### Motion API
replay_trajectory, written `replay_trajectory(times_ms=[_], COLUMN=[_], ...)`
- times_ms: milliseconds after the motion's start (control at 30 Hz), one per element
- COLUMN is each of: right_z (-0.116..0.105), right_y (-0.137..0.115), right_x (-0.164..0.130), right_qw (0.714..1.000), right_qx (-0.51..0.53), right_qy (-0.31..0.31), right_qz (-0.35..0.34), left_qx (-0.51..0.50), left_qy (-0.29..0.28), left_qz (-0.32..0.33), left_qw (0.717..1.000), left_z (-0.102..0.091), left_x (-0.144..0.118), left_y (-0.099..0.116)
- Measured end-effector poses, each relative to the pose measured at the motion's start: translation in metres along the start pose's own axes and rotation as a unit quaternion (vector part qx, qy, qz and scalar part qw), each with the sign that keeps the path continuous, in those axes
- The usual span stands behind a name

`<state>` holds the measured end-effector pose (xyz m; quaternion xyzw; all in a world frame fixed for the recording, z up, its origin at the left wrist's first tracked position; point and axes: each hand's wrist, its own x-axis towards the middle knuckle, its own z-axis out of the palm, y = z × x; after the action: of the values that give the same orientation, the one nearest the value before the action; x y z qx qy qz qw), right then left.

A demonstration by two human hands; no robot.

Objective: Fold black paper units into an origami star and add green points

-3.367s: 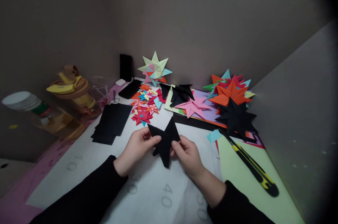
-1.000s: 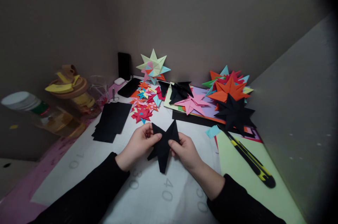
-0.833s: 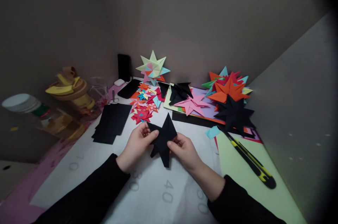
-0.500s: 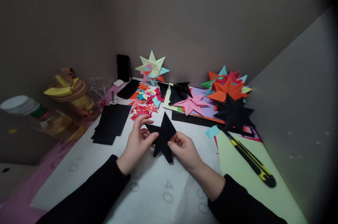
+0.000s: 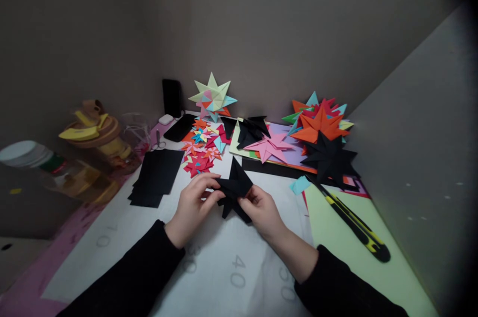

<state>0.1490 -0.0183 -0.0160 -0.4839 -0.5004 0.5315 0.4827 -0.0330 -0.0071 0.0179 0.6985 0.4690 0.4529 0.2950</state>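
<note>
Between my two hands, above the white numbered sheet (image 5: 209,277), is a partly built black paper star (image 5: 236,186) with several points. The fingers and thumb of my left hand (image 5: 194,203) pinch its left point. My right hand (image 5: 263,210) is closed on the star's right side, thumb in front and the other fingers partly hidden behind the paper. One point stands upright, and others slant down toward the sheet. To the left of my left hand lies a stack of black paper rectangles (image 5: 157,177).
Small colourful paper stars (image 5: 199,162) lie behind my hands. Larger folded stars (image 5: 321,125) pile up at the back right, near a black folded star (image 5: 330,160). A yellow-black utility knife (image 5: 354,225) rests on pale green paper (image 5: 336,262). Bottles (image 5: 74,172) stand left.
The black star has turned and tilted between my hands, so its face shows differently. My left fingers have closed from a spread pose into a pinch on its left point.
</note>
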Motion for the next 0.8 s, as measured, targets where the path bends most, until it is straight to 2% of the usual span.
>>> replay_trajectory(times_ms=[267,433,633,800], right_z=[-0.004,-0.004,-0.002,-0.001], right_y=[0.003,0.005,0.003,-0.001], right_x=[0.0,0.001,0.002,0.002], right_qw=[1.0,1.0,1.0,0.999], right_qx=[-0.012,0.004,0.011,0.043], right_qy=[0.013,0.016,0.015,-0.002], right_qz=[-0.012,-0.006,0.002,0.014], left_qx=[0.077,0.109,0.122,0.108], left_qy=[-0.031,-0.076,-0.125,-0.103], left_qz=[0.031,0.091,0.108,0.151], left_qw=[0.996,0.987,0.979,0.977], left_z=[-0.009,-0.013,-0.021,-0.023], left_x=[0.008,0.011,0.012,0.011], left_y=[0.003,-0.003,-0.005,-0.005])
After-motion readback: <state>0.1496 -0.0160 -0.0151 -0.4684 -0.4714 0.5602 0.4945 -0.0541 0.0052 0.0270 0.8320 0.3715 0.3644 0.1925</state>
